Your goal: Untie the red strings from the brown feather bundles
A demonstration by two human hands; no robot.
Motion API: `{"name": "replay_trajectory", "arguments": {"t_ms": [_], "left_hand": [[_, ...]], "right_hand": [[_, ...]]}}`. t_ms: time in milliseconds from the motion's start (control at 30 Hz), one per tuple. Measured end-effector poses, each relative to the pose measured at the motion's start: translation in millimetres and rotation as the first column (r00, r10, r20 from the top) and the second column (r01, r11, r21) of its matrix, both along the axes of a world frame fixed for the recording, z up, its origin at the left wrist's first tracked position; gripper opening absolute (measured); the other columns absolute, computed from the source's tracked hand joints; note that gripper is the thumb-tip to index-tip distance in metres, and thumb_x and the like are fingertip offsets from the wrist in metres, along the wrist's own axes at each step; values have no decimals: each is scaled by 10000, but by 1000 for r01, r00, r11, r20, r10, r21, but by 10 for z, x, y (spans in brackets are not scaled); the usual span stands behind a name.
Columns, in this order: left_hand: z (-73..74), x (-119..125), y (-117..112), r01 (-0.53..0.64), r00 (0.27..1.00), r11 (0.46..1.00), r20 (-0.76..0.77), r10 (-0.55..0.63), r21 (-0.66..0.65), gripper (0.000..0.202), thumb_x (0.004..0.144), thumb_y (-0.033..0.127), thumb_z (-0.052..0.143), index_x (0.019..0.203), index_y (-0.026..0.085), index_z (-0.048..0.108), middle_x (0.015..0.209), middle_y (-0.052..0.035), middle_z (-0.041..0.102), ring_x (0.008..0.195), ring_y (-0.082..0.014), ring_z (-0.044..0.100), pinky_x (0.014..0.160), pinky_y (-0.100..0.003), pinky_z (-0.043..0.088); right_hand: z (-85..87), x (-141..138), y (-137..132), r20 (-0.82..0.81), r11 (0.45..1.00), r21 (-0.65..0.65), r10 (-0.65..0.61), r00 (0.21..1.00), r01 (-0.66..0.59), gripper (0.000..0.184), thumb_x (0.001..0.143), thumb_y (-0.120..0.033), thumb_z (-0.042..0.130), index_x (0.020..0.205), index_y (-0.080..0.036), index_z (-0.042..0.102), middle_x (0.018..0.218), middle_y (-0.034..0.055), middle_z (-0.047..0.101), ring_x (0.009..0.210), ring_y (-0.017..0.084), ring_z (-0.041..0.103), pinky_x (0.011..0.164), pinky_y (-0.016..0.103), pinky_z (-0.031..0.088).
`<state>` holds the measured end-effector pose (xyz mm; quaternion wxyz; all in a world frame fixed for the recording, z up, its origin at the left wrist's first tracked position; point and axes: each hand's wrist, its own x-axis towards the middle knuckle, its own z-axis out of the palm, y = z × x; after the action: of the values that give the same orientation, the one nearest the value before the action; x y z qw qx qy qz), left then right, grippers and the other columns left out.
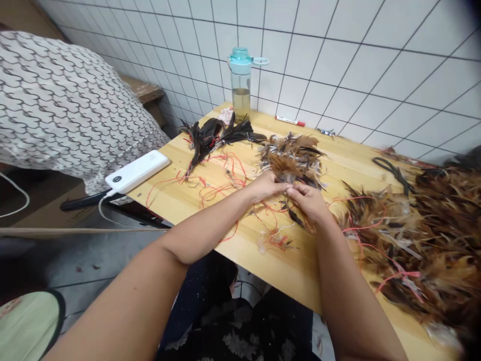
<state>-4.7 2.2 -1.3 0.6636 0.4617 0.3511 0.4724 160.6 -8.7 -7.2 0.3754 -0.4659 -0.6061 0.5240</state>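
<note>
My left hand (267,186) and my right hand (308,201) meet over the wooden table (300,265), fingers pinched together. Both grip brown feathers (285,168) at the near edge of a small brown feather pile (296,153). Dark feathers (295,215) hang under my right hand. Loose red threads (221,188) lie around and under both hands.
A large heap of brown feathers (424,235) fills the table's right side. A bunch of dark feathers (214,135), a bottle (241,82), a red marker (290,121), scissors (394,173) and a white power bank (137,171) are also here. A person in patterned cloth (63,105) is at left.
</note>
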Motion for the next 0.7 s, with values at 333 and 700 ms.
{"name": "replay_trajectory", "arguments": {"t_ms": [333,700], "left_hand": [[14,-66,7,234,967,961,-139,-215,145,393,548,391,846,700,85,651,629,-1,600,588,-89,506,609,-233,399],[95,-65,-61,279,959,955,14,-282,103,411,557,386,859,760,82,673,722,-65,675,688,-127,606,728,-287,481]], "right_hand": [[223,63,-109,-271,886,-332,238,933,-323,440,583,-524,817,708,-189,561,496,-84,290,438,41,206,420,210,92],[130,-12,-100,-310,911,-281,211,927,-301,427,608,-504,792,644,-188,509,548,-71,313,454,44,213,435,227,141]]}}
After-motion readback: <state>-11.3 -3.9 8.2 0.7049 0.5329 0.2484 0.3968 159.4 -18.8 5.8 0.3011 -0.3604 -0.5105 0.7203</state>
